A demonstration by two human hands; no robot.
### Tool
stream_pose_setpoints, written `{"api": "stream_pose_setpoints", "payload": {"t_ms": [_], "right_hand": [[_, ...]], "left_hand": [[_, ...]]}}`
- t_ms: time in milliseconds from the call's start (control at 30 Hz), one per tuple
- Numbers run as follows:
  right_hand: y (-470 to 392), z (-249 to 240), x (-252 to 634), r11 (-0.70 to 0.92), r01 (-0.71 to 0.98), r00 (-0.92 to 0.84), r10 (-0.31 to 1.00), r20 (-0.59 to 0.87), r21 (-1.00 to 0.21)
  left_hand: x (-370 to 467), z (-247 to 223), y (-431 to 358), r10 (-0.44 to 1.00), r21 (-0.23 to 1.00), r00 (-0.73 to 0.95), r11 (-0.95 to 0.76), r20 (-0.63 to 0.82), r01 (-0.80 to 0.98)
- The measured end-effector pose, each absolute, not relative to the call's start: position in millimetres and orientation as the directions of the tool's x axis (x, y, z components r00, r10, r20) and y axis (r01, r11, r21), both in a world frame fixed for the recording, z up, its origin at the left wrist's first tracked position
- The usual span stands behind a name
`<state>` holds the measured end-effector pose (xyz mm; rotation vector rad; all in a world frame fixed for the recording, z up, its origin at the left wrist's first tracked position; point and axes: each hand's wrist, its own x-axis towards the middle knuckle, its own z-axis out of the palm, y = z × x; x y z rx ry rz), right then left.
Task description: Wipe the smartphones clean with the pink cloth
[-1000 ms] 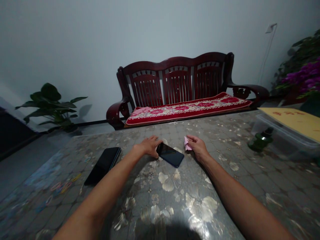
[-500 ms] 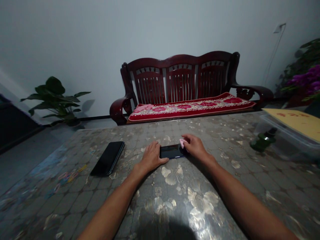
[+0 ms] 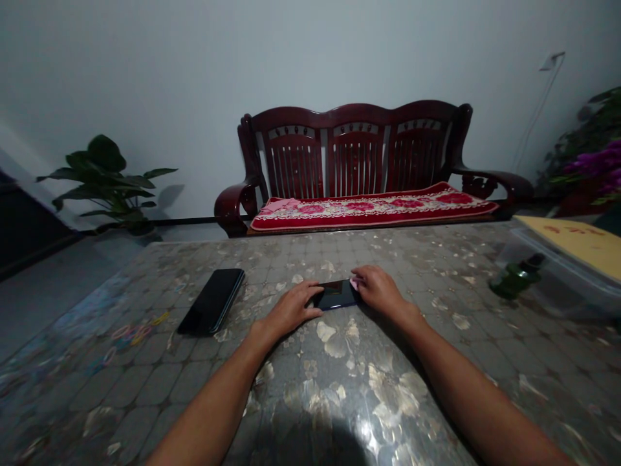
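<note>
A dark smartphone (image 3: pixel 338 295) lies flat on the patterned table, its long side running left to right. My left hand (image 3: pixel 291 307) grips its left end, fingers along the far edge and thumb at the near edge. At the right end, my right hand (image 3: pixel 381 288) pinches a small pink cloth (image 3: pixel 356 283) against the phone; most of the cloth is hidden by the fingers. Off to the left rests a second, larger black phone (image 3: pixel 212 301), apart from both hands.
Several coloured rubber bands (image 3: pixel 133 332) lie on the table (image 3: pixel 194 395) at left. To the right are a green bottle (image 3: pixel 517 277) and a clear plastic box (image 3: pixel 572 285) under a yellow sheet (image 3: pixel 577 241). A wooden bench (image 3: pixel 356 120) stands beyond the far edge.
My left fingers have come down over the phone's left end, closing round it. My right hand has pressed the pink cloth lower onto the phone's right end, so less cloth shows.
</note>
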<state>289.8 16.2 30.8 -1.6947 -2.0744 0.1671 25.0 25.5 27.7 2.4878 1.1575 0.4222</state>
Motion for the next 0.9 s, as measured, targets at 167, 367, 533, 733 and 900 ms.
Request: {"api": "stream_pose_setpoints", "payload": {"t_ms": [167, 367, 533, 733, 900], "right_hand": [[13, 33, 281, 0.272, 0.881, -0.199, 0.956, 0.217, -0.387], [14, 34, 275, 0.311, 0.880, -0.254, 0.947, 0.197, -0.359], [18, 36, 283, 0.174, 0.944, -0.118, 0.971, 0.207, -0.281], [17, 32, 270, 0.228, 0.914, -0.156, 0.961, 0.227, -0.337], [15, 27, 257, 0.373, 0.846, -0.277, 0.918, 0.284, -0.381]], "left_hand": [[27, 21, 27, 0.787, 0.451, 0.599, -0.593, 0.148, 0.667], [27, 13, 31, 0.780, 0.456, 0.596, -0.608, 0.191, 0.650], [28, 16, 33, 0.783, 0.455, 0.597, -0.603, 0.176, 0.656], [32, 23, 34, 0.810, 0.476, 0.571, -0.558, 0.134, 0.680], [33, 28, 31, 0.817, 0.499, 0.564, -0.541, 0.120, 0.677]]}}
